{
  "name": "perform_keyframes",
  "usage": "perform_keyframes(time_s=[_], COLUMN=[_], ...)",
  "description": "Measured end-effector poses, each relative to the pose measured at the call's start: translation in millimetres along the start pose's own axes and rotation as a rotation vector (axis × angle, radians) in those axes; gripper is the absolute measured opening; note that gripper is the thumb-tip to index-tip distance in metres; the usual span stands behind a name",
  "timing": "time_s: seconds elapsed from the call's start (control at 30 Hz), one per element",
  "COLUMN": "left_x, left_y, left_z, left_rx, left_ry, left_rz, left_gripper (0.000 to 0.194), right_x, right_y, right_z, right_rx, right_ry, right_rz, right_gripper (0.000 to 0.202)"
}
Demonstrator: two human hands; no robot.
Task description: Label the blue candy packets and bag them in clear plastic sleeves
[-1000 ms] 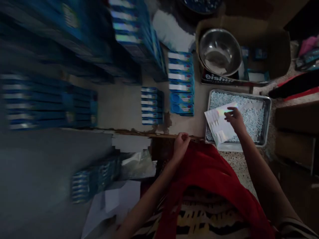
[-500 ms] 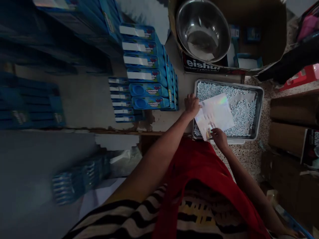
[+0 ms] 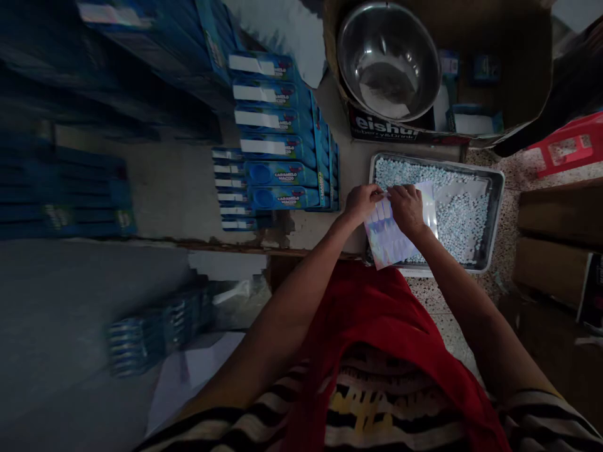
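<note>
A shiny iridescent sheet (image 3: 389, 245) with pale printed shapes lies slanted over a metal tray (image 3: 495, 213) of small pale-blue pellets (image 3: 464, 220). At the sheet's upper left edge, my left hand (image 3: 362, 204) is closed, its fingertips pinching it. My right hand (image 3: 407, 208) reaches over the sheet's upper part, fingers bent and close to the left fingertips. The right fingertips appear closed on the same edge, though the hand covers part of it. Whether the sheet is a single layer or a pouch cannot be told.
Stacked blue candy boxes (image 3: 282, 163) stand on the worktable (image 3: 174, 201) to the left. Behind the tray, a cardboard box (image 3: 509, 135) carries a steel bowl (image 3: 389, 63). More cartons (image 3: 546, 257) are on the right, near a red plastic crate (image 3: 565, 147).
My right hand has moved from the sheet's lower edge up to its upper edge, beside my left hand. The sheet has shifted slightly left. My left hand stays on it.
</note>
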State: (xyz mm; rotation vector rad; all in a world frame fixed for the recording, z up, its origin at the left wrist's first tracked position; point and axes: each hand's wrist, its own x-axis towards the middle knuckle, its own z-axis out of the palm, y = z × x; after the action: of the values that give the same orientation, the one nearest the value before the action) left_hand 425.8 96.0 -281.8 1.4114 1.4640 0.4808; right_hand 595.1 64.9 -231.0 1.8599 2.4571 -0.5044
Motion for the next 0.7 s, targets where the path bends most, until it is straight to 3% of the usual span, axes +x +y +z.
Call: perform_keyframes(time_s=[0.17,0.3,0.57,0.63,0.7], left_x=[3,-1,-3,-7,-16], left_y=[-12,-15,-1,5,12], left_z=[-1.3,-5.7,2.2,4.6,5.6], left_rx=[-0.143,-0.087,0.193,0.209,0.082], left_ry=[-0.045,-0.042,0.075,0.131,0.222], left_rz=[-0.096,-0.089,-0.014,0.046,0.094], left_gripper=[0.014,0.013,0.017,0.017,0.017], right_x=[-23,-40,-58,-65,-70], right_y=[5,4,-6,-8,-10], right_z=[22,21,-28,-47,-67], right_rx=[-0.008,0.022,0.035,0.185,0.476], right_ry=[0.033,0.032,0.084,0.120,0.152], right_rz=[-0.110,-0.095,0.150,0.294,0.451], right_gripper=[0.053,0.047,0.024,0.017,0.015])
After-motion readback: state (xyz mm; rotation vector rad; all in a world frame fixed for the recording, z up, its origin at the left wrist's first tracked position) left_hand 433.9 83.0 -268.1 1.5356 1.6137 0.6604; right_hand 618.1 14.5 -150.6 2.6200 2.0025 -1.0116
